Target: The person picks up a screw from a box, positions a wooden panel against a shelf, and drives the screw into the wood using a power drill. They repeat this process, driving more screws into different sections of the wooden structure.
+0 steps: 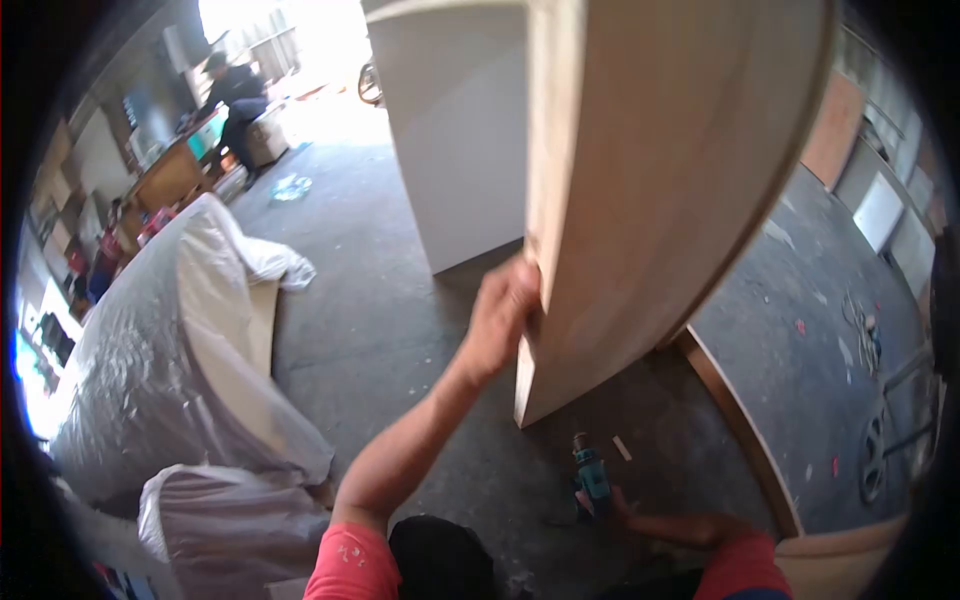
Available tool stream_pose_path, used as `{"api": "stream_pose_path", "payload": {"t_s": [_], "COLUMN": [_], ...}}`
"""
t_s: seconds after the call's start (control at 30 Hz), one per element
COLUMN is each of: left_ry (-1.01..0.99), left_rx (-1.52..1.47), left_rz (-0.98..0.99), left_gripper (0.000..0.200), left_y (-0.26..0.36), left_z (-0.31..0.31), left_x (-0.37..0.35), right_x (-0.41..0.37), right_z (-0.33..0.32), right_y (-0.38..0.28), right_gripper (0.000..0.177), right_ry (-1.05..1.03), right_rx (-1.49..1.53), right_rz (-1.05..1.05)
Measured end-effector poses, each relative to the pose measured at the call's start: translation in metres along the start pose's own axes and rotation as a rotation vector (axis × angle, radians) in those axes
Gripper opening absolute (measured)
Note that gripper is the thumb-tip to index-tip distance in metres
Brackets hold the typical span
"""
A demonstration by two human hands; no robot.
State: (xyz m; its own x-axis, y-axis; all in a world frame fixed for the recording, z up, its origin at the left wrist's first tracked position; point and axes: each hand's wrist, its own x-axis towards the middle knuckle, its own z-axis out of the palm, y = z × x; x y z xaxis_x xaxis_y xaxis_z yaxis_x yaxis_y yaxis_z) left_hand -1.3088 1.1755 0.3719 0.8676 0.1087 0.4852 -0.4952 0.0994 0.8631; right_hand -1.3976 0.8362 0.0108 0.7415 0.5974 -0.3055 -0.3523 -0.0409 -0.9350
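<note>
Two bare grips in the head view, both in use. Left grip (503, 315): fingers closed round the pale near edge of a tall wooden panel (680, 170), arm reaching in from the near left, red sleeve (352, 562) at the elbow. Panel fills the middle to right of the scene, standing steeply, its right border curved; whether its lowest corner bears on the floor (345, 340), cannot tell. Right grip (622, 508): wrapped about the handle of a teal drill (590, 475), partly hidden by the tool; chuck directed to the far side, drill near the panel's lower corner and apart from it

Surroundings, same view. Small pale strip (622, 448) lies on the floor just right of the drill. Long curved board (740, 430) on edge to the right, running from the panel's base toward the near right. Grey panel (460, 140) upright on the far left of the wooden one. Left side: large curved piece under plastic sheeting (130, 350), with a smaller plastic-covered bundle (235, 530) nearer. Far left: a person in dark clothing (235, 95) beside boxes; crumpled clear plastic (292, 188) on the floor nearby. Right side: tangled cable (865, 335) on the floor, with a dark wheel (875, 458) nearer
</note>
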Motion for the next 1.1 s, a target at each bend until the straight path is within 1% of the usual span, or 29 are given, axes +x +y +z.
{"api": "stream_pose_path", "payload": {"t_s": [0.03, 0.07, 0.1, 0.13, 0.17, 0.23, 0.27, 0.3, 0.33, 0.37, 0.4, 0.43, 0.5, 0.53, 0.57, 0.63, 0.67, 0.7, 0.73, 0.77, 0.8, 0.83, 0.9, 0.93, 0.97, 1.0, 1.03, 1.07, 1.1], "left_ry": [0.006, -0.001, 0.025, 0.070, 0.046, 0.046, 0.085, 0.117, 0.266, 0.497, 0.624, 0.751, 0.909, 0.896, 0.875, 0.809, 0.735, 0.652, 0.638, 0.503, 0.356, 0.315, 0.106, 0.082, -0.030, -0.087, -0.121, -0.150, -0.171], "left_rx": [-0.004, 0.032, 0.021, 0.037, 0.038, -0.020, -0.068, -0.118, -0.048, -0.054, -0.007, 0.042, 0.085, 0.191, 0.298, 0.470, 0.545, 0.619, 0.604, 0.695, 0.786, 0.771, 1.029, 0.952, 0.877, 0.858, 0.857, 0.864, 0.868], "left_rz": [-0.064, -0.156, -0.172, -0.138, -0.227, -0.362, -0.416, -0.466, -0.424, -0.390, -0.311, -0.242, -0.082, -0.134, -0.181, 0.068, 0.090, 0.120, 0.122, 0.039, -0.034, -0.012, -0.166, -0.172, -0.026, 0.025, 0.042, 0.046, 0.054], "left_gripper": [0.059, 0.059, 0.055, 0.051, 0.049, 0.045, 0.044, 0.042, 0.039, 0.034, 0.032, 0.030, 0.027, 0.026, 0.026, 0.023, 0.020, 0.017, 0.017, 0.018, 0.019, 0.019, 0.025, 0.029, 0.031, 0.031, 0.031, 0.031, 0.031], "left_y": [0.007, 0.001, 0.020, 0.028, 0.018, 0.026, 0.039, 0.056, 0.075, 0.105, 0.128, 0.151, 0.206, 0.241, 0.274, 0.304, 0.314, 0.323, 0.327, 0.324, 0.320, 0.314, 0.299, 0.287, 0.259, 0.243, 0.236, 0.230, 0.226], "left_z": [0.002, -0.003, 0.006, 0.013, 0.005, 0.004, 0.004, 0.003, 0.005, 0.014, 0.012, 0.009, 0.005, 0.006, 0.003, -0.001, -0.003, -0.005, -0.008, -0.010, -0.008, -0.007, -0.013, -0.014, -0.027, -0.030, -0.028, -0.026, -0.025], "left_x": [-0.005, -0.012, -0.014, -0.014, -0.022, -0.026, -0.024, -0.021, -0.015, -0.002, 0.013, 0.030, 0.083, 0.110, 0.138, 0.195, 0.223, 0.247, 0.268, 0.289, 0.307, 0.322, 0.350, 0.362, 0.371, 0.381, 0.389, 0.394, 0.399], "right_x": [-0.004, -0.015, -0.029, -0.042, -0.052, -0.086, -0.101, -0.116, -0.142, -0.167, -0.192, -0.205, -0.240, -0.258, -0.272, -0.291, -0.307, -0.318, -0.321, -0.326, -0.334, -0.341, -0.353, -0.352, -0.354, -0.350, -0.347, -0.343, -0.342], "right_z": [-0.006, -0.005, -0.006, -0.006, -0.003, 0.002, -0.030, -0.062, -0.041, -0.016, 0.017, 0.039, 0.064, 0.057, 0.063, 0.081, 0.082, 0.085, 0.088, 0.087, 0.082, 0.085, 0.100, 0.108, 0.129, 0.151, 0.174, 0.198, 0.216], "right_y": [-0.011, -0.040, -0.069, -0.104, -0.131, -0.165, -0.123, -0.082, -0.143, -0.210, -0.291, -0.345, -0.429, -0.435, -0.460, -0.510, -0.523, -0.531, -0.537, -0.537, -0.533, -0.532, -0.531, -0.532, -0.534, -0.543, -0.553, -0.561, -0.558], "right_gripper": [0.022, 0.022, 0.019, 0.015, 0.015, 0.050, 0.049, 0.047, 0.047, 0.048, 0.048, 0.048, 0.049, 0.048, 0.048, 0.043, 0.043, 0.042, 0.040, 0.040, 0.039, 0.038, 0.038, 0.038, 0.038, 0.037, 0.036, 0.037, 0.037], "right_ry": [-0.006, -0.032, -0.110, -0.196, -0.222, -0.290, -0.359, -0.322, -0.370, -0.373, -0.319, -0.326, -0.311, -0.294, -0.296, -0.209, -0.200, -0.118, -0.029, -0.001, 0.060, 0.131, 0.272, 0.357, 0.429, 0.562, 0.690, 0.791, 0.844], "right_rx": [0.223, 0.208, -0.227, -0.659, -0.680, -1.021, -0.430, 0.141, -0.173, -0.560, -0.890, -0.908, -0.975, -1.012, -1.019, -0.773, -0.778, -0.878, -0.975, -0.971, -1.025, -1.068, -1.054, -1.061, -1.027, -1.029, -1.031, -0.977, -0.951], "right_rz": [0.112, 0.149, 0.006, -0.154, -0.141, -0.077, 0.151, 0.400, 0.222, 0.028, -0.144, -0.134, 0.016, 0.077, 0.099, 0.024, 0.045, 0.051, 0.048, 0.048, 0.114, 0.182, 0.147, 0.114, 0.123, 0.138, 0.159, 0.251, 0.253]}}
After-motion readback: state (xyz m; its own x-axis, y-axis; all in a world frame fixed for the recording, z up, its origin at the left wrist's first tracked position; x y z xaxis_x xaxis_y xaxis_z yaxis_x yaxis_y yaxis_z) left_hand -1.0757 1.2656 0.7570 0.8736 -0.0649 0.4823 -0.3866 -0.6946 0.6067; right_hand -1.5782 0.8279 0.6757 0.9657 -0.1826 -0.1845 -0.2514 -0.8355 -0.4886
